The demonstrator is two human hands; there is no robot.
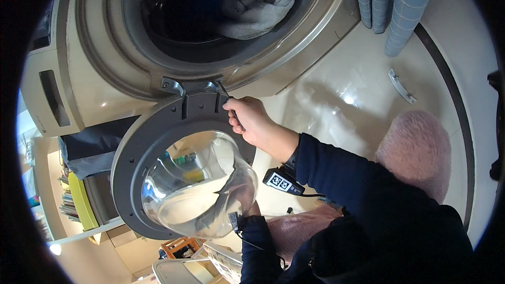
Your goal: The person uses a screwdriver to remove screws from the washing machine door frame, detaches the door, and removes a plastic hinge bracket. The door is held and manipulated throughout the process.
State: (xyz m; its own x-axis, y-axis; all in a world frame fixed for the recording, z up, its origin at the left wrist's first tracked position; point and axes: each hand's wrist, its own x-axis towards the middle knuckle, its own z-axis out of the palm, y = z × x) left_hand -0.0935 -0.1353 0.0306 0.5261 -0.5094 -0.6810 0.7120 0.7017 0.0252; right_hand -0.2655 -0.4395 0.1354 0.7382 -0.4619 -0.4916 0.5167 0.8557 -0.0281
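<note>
Head view: I see the right hand [250,118] gripping a slim black screwdriver [225,90], tip beyond its fingers near a silver metal hinge [211,86]; skewed pressure could slip it, and the round grey-rimmed clear door [184,176] below could sag if the left hand [255,209], grip hidden, lends no support.

Machine body [92,106] finished in champagne beige; door ring [131,174] coloured dark grey, edged in silver. Slim tool [224,90] coloured black. Towel [255,21] toned pale grey. Fabric rolls [413,5] coloured blue-grey, crossed by thin white grid lines. Sleeve [357,173] dyed navy; slipper [415,152] dyed pink. Device case [282,182] coloured black, marked with black-and-white code squares. Floor [336,121] toned cream, bordered by black strip [455,105]. Side panel [81,200] coloured yellow-green.
</note>
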